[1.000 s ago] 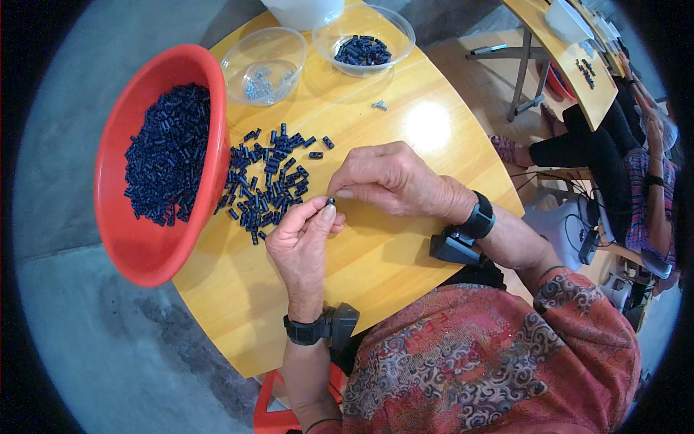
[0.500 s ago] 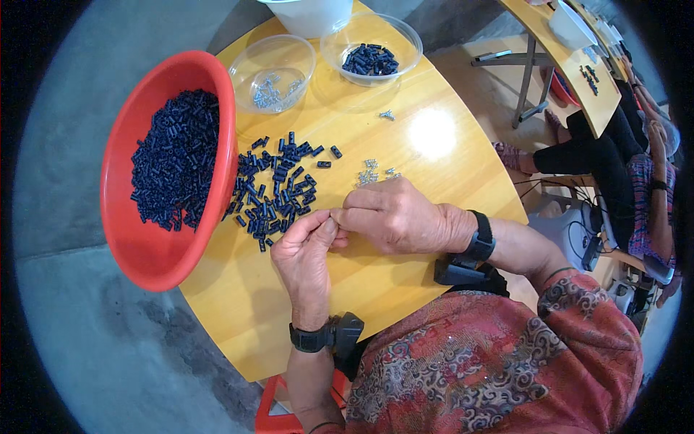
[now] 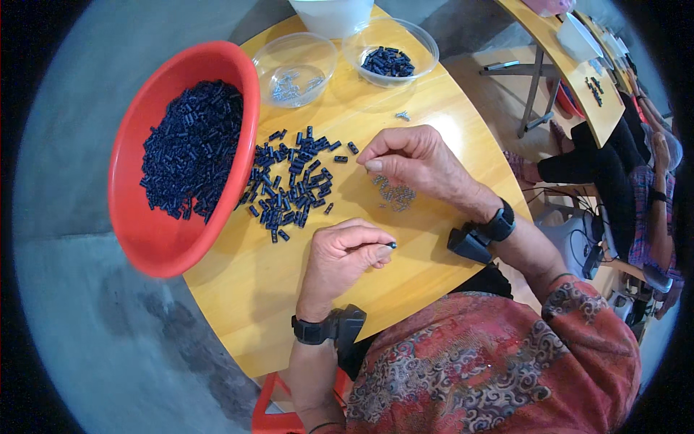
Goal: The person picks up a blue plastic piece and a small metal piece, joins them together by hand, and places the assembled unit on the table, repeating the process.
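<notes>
Half a second ago our two hands met over the near edge of the dark pile, fingertips together on one small piece. Now they have parted. Our left hand [image 3: 345, 254] has drawn back toward us and pinches a single small dark blue tubular part [image 3: 391, 246] between thumb and forefinger, its tip just showing past the fingers. Our right hand [image 3: 412, 160] has swung out to the right and hovers with thumb and fingertips closed together just above a small scatter of tiny silvery metal pieces [image 3: 395, 193] on the yellow wooden table [image 3: 238, 304]; whether it already holds one of them we cannot tell. We judge that one joining is over and the hands are set for the next pair of parts.

At the left, overhanging the table edge, the big red plastic basin [image 3: 155, 242] holds a deep heap of the same dark blue tubes. Just right of it a loose pile of dark tubes [image 3: 293, 181] lies spread on the tabletop, between the basin and our right hand. At the far side stand two clear plastic bowls: the left clear bowl [image 3: 295, 54] has a few silvery pieces in its bottom, the right clear bowl [image 3: 419, 40] a small heap of dark parts. Beyond them the base of a white container [image 3: 331, 13] shows.
</notes>
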{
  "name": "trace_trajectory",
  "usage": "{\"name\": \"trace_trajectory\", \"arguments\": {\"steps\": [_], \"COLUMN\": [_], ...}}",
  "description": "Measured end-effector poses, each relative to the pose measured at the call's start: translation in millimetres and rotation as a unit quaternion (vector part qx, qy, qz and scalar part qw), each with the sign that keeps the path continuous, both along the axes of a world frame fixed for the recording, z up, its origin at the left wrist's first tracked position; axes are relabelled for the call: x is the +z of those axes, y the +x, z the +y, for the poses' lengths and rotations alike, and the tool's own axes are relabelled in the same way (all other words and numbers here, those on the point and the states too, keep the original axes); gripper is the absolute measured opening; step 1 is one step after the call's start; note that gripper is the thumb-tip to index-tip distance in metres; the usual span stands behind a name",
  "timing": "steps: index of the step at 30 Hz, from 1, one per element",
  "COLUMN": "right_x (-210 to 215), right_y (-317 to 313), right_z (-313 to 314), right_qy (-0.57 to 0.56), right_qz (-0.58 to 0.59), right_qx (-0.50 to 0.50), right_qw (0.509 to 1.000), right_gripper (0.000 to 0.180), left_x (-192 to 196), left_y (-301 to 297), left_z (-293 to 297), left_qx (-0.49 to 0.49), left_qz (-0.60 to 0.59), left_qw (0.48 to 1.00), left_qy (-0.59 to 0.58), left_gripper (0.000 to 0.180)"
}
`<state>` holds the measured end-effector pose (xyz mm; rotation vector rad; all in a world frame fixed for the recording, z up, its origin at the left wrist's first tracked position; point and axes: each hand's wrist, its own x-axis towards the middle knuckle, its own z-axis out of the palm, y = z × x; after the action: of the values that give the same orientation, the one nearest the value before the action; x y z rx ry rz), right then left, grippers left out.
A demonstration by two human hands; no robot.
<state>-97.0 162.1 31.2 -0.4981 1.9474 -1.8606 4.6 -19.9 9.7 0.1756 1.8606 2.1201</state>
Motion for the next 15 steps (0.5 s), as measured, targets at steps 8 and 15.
{"name": "trace_trajectory", "arguments": {"steps": [8,15], "right_x": [-5,-13], "right_y": [-7,0], "right_z": [-19,-44], "right_qy": [0.136,0.168], "right_qz": [0.318,0.443], "right_qx": [0.059,0.150], "right_qw": [0.936,0.868], "right_gripper": [0.011,0.008], "left_x": [0,-1], "left_y": [0,1], "left_z": [3,5], "left_qx": [-0.037,-0.064], "left_qz": [-0.001,0.036], "left_qw": [0.999,0.995], "left_qy": [-0.017,-0.074], "left_gripper": [0.009,0.011]}}
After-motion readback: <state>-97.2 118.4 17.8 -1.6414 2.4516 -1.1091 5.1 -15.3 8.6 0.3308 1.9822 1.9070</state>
